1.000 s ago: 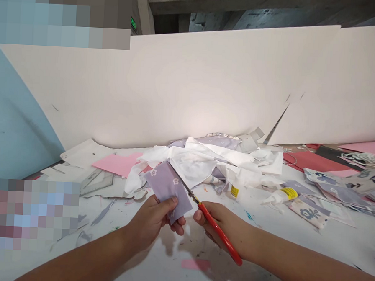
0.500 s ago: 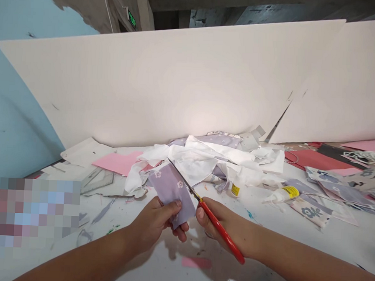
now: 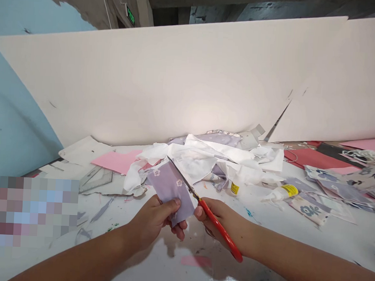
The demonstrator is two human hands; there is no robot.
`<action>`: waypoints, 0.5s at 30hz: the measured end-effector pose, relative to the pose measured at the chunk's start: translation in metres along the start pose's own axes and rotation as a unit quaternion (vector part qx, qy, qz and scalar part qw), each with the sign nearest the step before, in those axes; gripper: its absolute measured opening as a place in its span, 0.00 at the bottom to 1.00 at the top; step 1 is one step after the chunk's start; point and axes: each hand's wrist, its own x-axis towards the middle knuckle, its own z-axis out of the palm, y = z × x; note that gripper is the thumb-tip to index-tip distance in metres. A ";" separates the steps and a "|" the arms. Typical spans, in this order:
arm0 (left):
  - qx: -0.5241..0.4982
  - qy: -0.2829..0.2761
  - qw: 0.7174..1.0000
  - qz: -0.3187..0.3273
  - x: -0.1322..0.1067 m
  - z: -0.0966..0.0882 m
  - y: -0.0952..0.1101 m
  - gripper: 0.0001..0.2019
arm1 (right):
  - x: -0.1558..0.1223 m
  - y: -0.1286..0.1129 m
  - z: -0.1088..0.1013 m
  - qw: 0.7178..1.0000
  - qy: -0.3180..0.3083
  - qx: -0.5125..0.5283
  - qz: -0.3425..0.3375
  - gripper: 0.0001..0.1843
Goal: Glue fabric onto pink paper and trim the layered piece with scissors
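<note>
My left hand (image 3: 150, 222) pinches a small lilac fabric piece with white flowers (image 3: 169, 190) between thumb and fingers, low on the piece. My right hand (image 3: 222, 222) is closed around red-handled scissors (image 3: 217, 228). The thin metal blades (image 3: 182, 176) run up along the fabric's right edge, with their tip reaching past its top corner. The lower part of the handles is hidden inside my right hand. My two hands are close together, a short gap apart, above the white work table (image 3: 156, 256).
A heap of crumpled white fabric (image 3: 199, 160) lies just beyond the hands, beside a pink paper sheet (image 3: 117, 161). A glue bottle with a yellow label (image 3: 280, 193) and printed fabric pieces (image 3: 306, 209) lie to the right. A tall white board (image 3: 178, 81) stands behind.
The view has shifted slightly, with the background rising. The fabric has turned a little, and the scissors stay along its edge. Both hands keep their holds.
</note>
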 end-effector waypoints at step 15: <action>0.006 -0.027 1.000 -0.006 0.000 0.000 -0.005 0.15 | -0.008 -0.021 0.003 0.989 -0.015 -0.111 -0.092 0.19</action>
